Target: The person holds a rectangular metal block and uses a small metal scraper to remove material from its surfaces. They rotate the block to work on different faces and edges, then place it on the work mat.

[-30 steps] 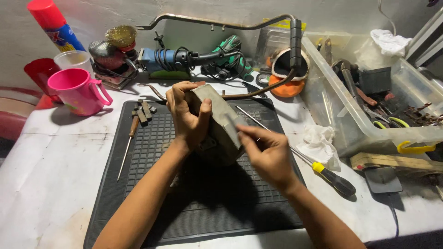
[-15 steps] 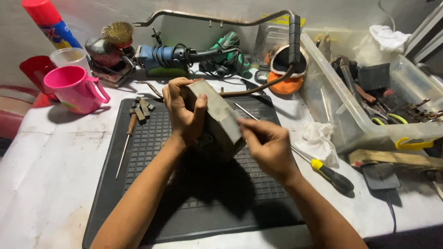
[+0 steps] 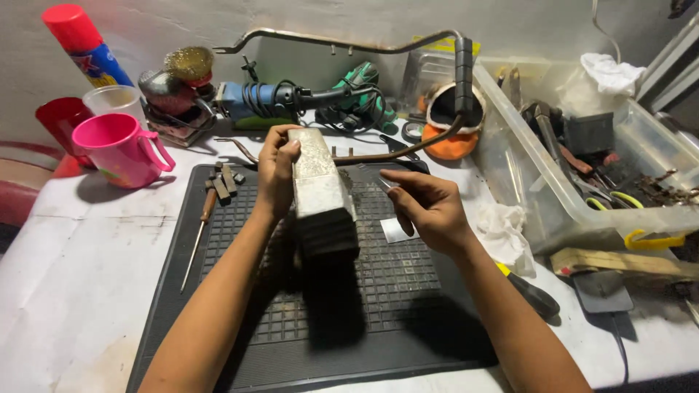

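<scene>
Behind block (image 3: 320, 196), right hand's (image 3: 429, 207) tool indistinct.

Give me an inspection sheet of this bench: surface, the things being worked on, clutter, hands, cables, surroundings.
Surface: black ribbed rubber mat on a white stained bench.
Job's things: grey oblong metal housing with a black ribbed end, tilted up off the mat.
Clutter: wooden-handled awl, pink plastic mug, clear plastic bin of tools, crumpled white rag.
Grippers: left hand grips the housing's side; right hand pinches a thin metal tool beside it.
Cables: black cord coiled round a blue power tool.
Surroundings: grey wall behind; bent metal bar.
</scene>
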